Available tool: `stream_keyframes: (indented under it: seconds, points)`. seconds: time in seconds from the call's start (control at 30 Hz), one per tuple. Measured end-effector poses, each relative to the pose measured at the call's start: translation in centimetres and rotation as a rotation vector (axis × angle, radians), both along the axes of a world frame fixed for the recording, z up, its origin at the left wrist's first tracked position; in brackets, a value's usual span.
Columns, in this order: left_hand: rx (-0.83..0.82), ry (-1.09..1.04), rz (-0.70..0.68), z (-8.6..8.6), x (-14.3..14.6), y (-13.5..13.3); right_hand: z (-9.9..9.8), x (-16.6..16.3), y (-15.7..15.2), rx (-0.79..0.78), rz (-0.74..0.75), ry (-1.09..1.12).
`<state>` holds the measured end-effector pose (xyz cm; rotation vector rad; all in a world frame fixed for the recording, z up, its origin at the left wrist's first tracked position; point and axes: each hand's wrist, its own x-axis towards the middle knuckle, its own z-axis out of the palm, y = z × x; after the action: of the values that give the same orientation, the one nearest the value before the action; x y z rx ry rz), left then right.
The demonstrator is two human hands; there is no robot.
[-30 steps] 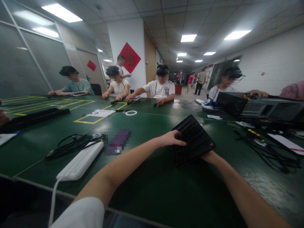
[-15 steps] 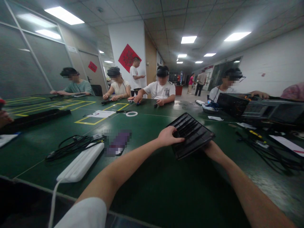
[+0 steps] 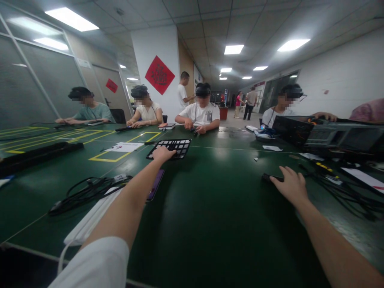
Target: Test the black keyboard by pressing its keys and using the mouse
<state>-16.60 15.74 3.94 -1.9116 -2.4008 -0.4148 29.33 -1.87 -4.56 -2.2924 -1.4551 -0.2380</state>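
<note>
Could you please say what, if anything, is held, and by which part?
Grips unclear: left hand over the near edge of the black tray, right hand at one end of a small black object.

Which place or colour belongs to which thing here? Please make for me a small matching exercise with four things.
1. black compartment tray
2. power strip
3. red diamond-shaped sign
4. small black object

A. on the pillar
B. at the right hand
C. white, partly behind the left forearm
D. under the left hand

Pairs: 1-D, 2-C, 3-A, 4-B
</note>
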Motion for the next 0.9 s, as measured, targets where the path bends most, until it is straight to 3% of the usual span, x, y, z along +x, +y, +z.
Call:
stream_keyframes:
  seconds: [0.2,0.4,0.53,0.67,0.77,0.9]
  points:
    - [-0.128,0.054,0.034,-1.3,-2.2,1.1,-1.9,0.8,0.6,-0.008,0.079,-0.012]
    - [-0.122,0.116,-0.053,-0.8,0.2,0.9,-1.3,0.1,0.1,-0.076,0.101,0.119]
    - [0.015,0.015,-0.321,-1.2,5.8,-1.5,0.4,-2.6,-0.3,0.06,0.247,0.306]
    - [0.115,-0.257,-0.716,-2.7,12.9,-6.1,2.1,-6.6,-0.8,0.196,0.493,0.565]
    - [0.156,-0.403,-0.97,-4.0,17.0,-9.4,2.9,-8.6,-1.3,0.212,0.615,0.789]
    - [0.168,-0.558,-1.087,-5.4,19.3,-11.9,2.7,-8.9,-1.6,0.226,0.688,0.925]
